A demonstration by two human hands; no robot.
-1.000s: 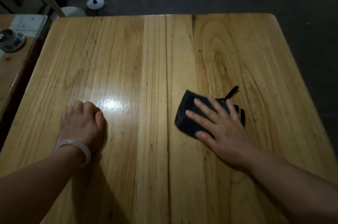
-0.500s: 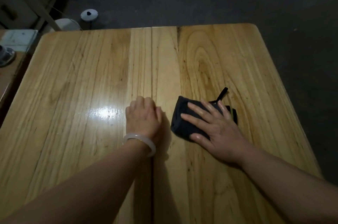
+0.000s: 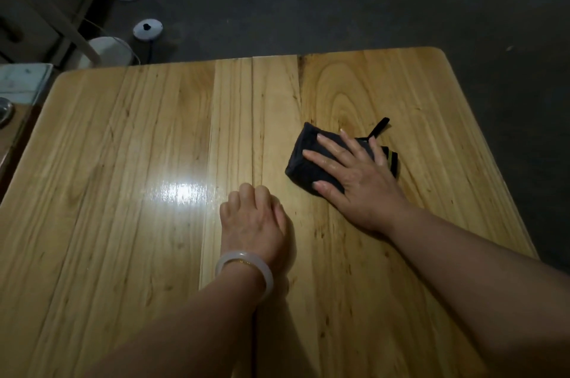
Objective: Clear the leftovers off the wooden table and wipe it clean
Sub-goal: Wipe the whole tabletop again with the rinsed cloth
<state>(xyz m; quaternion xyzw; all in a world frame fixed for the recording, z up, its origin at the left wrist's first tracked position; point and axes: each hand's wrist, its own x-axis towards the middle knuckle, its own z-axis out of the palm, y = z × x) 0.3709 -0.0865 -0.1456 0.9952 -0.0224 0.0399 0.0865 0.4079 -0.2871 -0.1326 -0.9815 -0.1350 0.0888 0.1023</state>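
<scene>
A folded black cloth (image 3: 303,162) with a small loop at its far corner lies on the wooden table (image 3: 123,162), right of centre. My right hand (image 3: 354,174) lies flat on top of it, fingers spread and pressing it down. My left hand (image 3: 253,217) rests on the table just left of and nearer than the cloth, fingers curled under, a pale bangle on the wrist. I cannot see anything held in the left hand. A bright glare patch shines on the wood left of that hand.
A second, darker table (image 3: 12,131) with a metal lid and a pale box abuts the left edge. On the dark floor beyond stand a white bucket (image 3: 108,50) and a small round white device (image 3: 148,28). The table's right edge drops to the floor.
My left hand slid from the table's left side toward the middle, ending beside the cloth. The right hand and cloth shifted slightly away and to the right. The camera view tilted up.
</scene>
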